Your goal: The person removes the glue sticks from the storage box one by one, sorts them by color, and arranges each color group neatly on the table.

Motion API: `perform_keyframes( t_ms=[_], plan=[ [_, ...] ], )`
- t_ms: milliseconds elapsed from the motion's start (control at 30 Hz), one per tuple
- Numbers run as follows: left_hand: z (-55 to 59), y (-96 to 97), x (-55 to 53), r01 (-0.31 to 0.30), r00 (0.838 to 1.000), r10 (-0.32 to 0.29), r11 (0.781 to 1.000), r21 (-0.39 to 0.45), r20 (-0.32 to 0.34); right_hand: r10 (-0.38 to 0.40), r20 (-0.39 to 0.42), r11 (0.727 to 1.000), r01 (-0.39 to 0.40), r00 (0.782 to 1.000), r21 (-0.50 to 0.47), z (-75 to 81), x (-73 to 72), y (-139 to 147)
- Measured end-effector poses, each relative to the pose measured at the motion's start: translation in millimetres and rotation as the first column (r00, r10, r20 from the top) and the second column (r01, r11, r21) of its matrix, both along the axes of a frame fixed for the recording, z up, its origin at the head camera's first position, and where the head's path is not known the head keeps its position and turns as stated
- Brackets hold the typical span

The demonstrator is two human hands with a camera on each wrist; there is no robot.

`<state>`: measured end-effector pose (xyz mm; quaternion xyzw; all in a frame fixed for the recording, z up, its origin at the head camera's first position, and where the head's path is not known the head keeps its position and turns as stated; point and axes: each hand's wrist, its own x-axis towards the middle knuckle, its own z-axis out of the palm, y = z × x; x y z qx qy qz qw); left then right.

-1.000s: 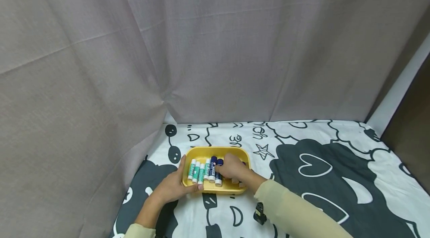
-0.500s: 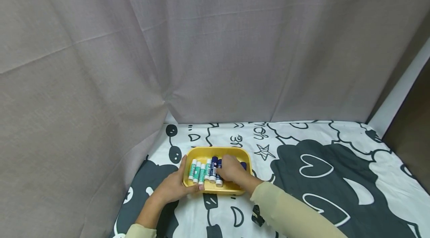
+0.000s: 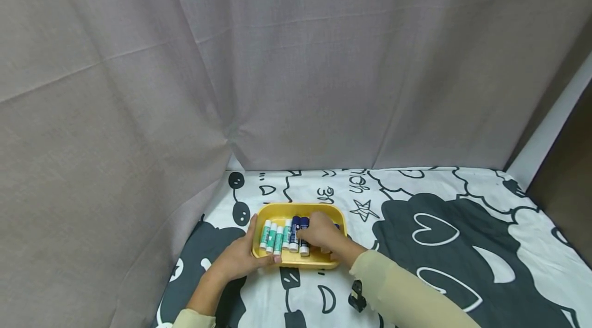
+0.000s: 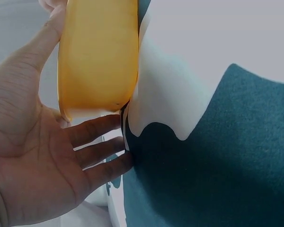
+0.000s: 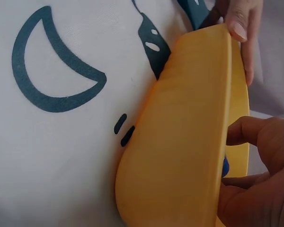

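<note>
A shallow yellow tray [image 3: 283,208] lies on patterned cloth. Several white-and-green capped stick tubes [image 3: 271,238] line its left side, shaped like small glue sticks. Two navy tubes with white ends lie beside them: one navy tube [image 3: 294,235] and a second navy tube [image 3: 304,249], right of it. My right hand [image 3: 324,233] reaches into the tray with bent fingers, pinching at the second navy tube; blue shows between finger and thumb in the right wrist view. My left hand [image 3: 238,256] spans the tray's left corner, thumb over the front rim, its other fingers extended in the left wrist view.
Another navy cap [image 3: 336,225] shows at the tray's right end, mostly covered by my right hand. Black-and-white printed cloth [image 3: 425,246] spreads around the tray. A grey curtain [image 3: 324,86] hangs behind. A dark brown panel [image 3: 561,189] stands at far right.
The second navy tube has shifted slightly up and right, lying straighter beside the first. My right hand has moved a little with it. My left hand stays on the tray's corner.
</note>
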<state>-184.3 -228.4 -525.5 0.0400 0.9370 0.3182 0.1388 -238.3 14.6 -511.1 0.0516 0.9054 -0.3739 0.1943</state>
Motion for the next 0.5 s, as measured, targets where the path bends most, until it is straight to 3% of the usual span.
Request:
perform_keyframes(
  t_ms=[233, 367, 500],
  plan=[
    [-0.2, 0.3, -0.6, -0.003, 1.0, 0.003, 1.0, -0.002, 0.007, 0.034, -0.007, 0.988, -0.035, 0.999, -0.152, 1.3, -0.7, 15],
    [-0.6, 0.8, -1.1, 0.004, 1.0, -0.004, 1.0, 0.005, 0.004, 0.039, 0.054, 0.955, -0.021, 0.998, -0.295, 3.2, 0.9, 22],
    [-1.4, 0.8, -1.6, 0.003, 1.0, -0.003, 1.0, 0.007, -0.001, 0.05, 0.127, 0.9, 0.011, 0.991, -0.436, 6.0, 0.2, 28]
  ],
)
